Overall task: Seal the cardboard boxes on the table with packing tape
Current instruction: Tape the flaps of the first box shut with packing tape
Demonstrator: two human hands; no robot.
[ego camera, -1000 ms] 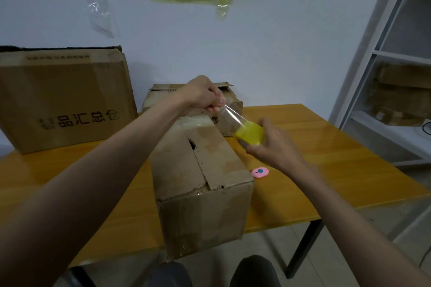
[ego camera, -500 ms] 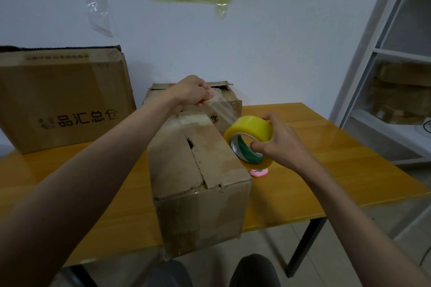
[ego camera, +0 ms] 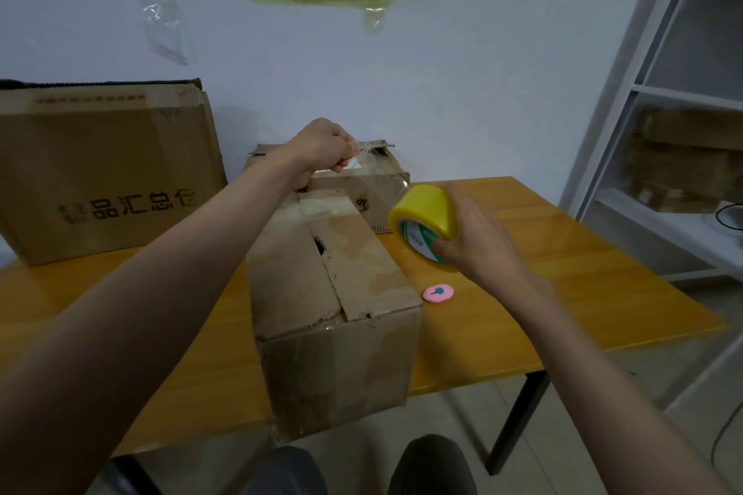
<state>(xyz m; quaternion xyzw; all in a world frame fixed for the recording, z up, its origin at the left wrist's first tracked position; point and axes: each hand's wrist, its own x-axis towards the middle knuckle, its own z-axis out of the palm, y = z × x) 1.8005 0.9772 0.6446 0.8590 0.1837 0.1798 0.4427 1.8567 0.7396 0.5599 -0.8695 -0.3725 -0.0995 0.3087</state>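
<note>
A worn cardboard box (ego camera: 321, 293) lies lengthwise at the table's front middle, flaps folded shut along a torn centre seam. My left hand (ego camera: 321, 147) hovers over its far end and pinches the free end of the clear tape strip (ego camera: 378, 177). That strip stretches down to the yellow tape roll (ego camera: 424, 223), which my right hand (ego camera: 470, 237) grips just right of the box, above the table. A smaller box (ego camera: 374, 189) stands behind the first one. A large printed box (ego camera: 104, 173) sits at the back left.
A small pink cutter (ego camera: 438, 293) lies on the orange table (ego camera: 583, 273) right of the near box. A white shelf unit (ego camera: 675, 133) with flattened cardboard stands at the right. Tape scraps hang on the wall behind. My knees show below the table's front edge.
My right hand has turned the roll and drawn it right and slightly up, lengthening the strip. My left hand has stayed over the box's far end, still pinching the tape end.
</note>
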